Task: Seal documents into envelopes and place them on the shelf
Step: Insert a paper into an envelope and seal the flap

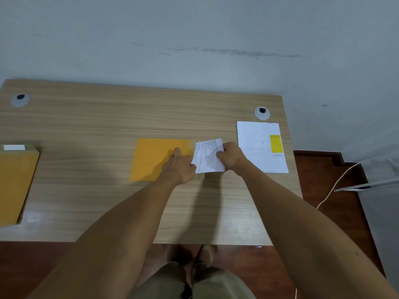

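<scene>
An orange envelope (154,159) lies flat in the middle of the wooden desk (103,126), its open end facing right. A folded printed document (207,156) sits partly inside that opening. My right hand (231,155) grips the document's right edge. My left hand (180,167) rests on the envelope at its mouth, index finger stretched out on the paper; the other fingers are hidden. A stack of white documents (258,145) with a yellow patch lies at the desk's right side.
A pile of orange envelopes (15,182) with a white slip on top sits at the left edge. Two round cable grommets (261,113) are set in the desk's back. A white cable and a metal rod lie on the floor at right.
</scene>
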### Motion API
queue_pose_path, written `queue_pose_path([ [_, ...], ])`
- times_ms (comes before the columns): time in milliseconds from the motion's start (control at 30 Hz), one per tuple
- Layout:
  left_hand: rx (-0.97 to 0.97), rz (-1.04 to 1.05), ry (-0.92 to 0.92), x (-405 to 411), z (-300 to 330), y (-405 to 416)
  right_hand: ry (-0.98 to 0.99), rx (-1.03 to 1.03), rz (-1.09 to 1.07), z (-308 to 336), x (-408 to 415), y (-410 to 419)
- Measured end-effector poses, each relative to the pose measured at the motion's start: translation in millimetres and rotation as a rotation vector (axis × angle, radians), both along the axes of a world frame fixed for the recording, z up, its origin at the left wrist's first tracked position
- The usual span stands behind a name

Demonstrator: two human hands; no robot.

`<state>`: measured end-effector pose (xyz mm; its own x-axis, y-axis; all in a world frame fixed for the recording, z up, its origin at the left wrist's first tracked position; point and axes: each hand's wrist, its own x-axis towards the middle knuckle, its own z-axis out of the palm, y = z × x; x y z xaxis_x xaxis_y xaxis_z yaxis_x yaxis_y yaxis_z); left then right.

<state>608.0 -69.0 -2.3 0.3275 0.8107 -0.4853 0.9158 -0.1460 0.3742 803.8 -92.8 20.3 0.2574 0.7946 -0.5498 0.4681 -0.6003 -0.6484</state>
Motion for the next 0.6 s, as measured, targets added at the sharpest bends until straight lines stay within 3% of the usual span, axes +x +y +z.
queue_pose_path([
  [200, 0.054, 0.019, -0.1, -1.2, -1.5, -3.4, 0.094, -0.05, 0.019, 10.5, -21.0, 5.2],
  [467, 0.06, 0.039, -0.121, -8.5, -1.6, 0.5, 0.344, -0.022, -0.313, 11.8, -4.1, -2.3],
  [600, 0.07, 0.023, -0.141, -7.5, -2.6, -1.1, 0.336, -0.029, -0.308, 12.7, -8.5, -3.3],
])
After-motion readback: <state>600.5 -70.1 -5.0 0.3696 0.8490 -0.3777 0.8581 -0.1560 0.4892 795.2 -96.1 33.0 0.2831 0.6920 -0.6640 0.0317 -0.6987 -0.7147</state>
